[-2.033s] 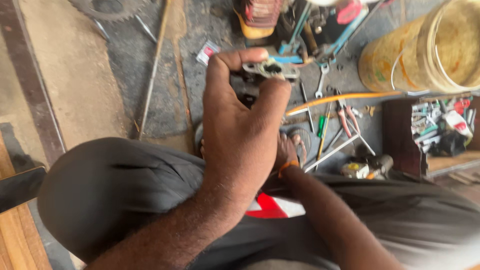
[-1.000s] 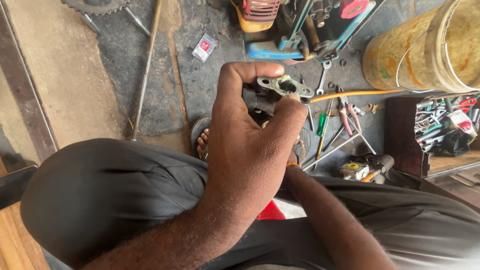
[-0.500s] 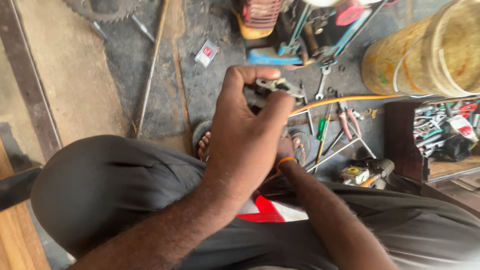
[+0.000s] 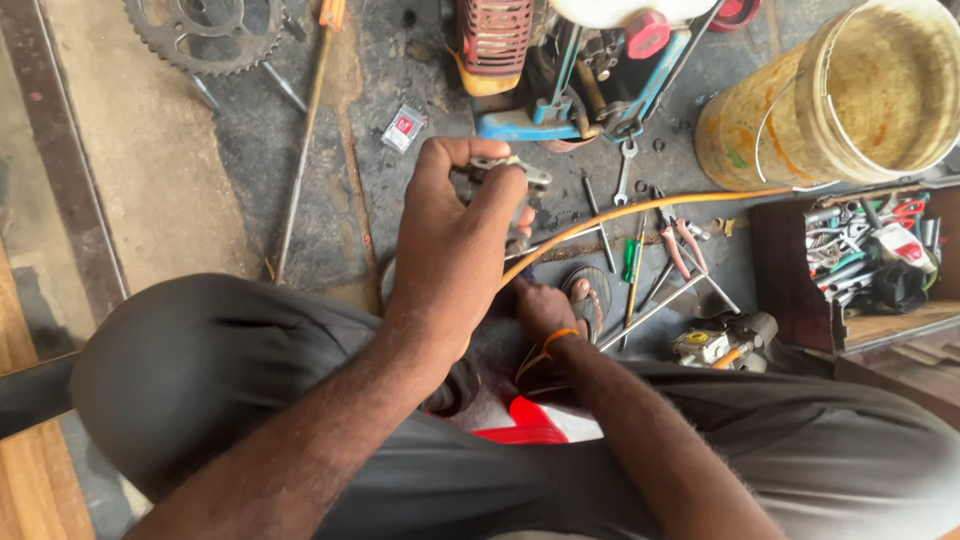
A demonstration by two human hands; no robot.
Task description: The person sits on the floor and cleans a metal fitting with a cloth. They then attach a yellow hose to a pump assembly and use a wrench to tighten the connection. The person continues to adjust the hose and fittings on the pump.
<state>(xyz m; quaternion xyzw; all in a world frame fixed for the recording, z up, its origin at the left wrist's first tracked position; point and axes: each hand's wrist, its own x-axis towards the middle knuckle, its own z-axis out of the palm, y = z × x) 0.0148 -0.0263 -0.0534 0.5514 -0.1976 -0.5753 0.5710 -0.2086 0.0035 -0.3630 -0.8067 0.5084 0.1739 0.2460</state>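
Note:
My left hand (image 4: 455, 250) is raised above my knees and closed around a small grey metal engine part (image 4: 510, 172), pinched between thumb and fingers. My right hand (image 4: 543, 305) sits lower, just behind the left, its fingers curled and mostly hidden; an orange band circles its wrist. What the right hand grips is hidden. A long orange tube (image 4: 640, 212) runs from near my right hand toward the right.
A small red and blue engine (image 4: 555, 65) stands on the oily floor ahead, a yellow bucket (image 4: 850, 95) at right. A wooden tool box (image 4: 865, 260) with several tools is far right. Pliers, wrenches and rods (image 4: 665, 255) lie about. A sprocket (image 4: 195, 35) lies top left.
The view has shifted slightly; my left hand keeps its hold on the metal part and has dropped a little lower in view. The right hand stays tucked behind it.

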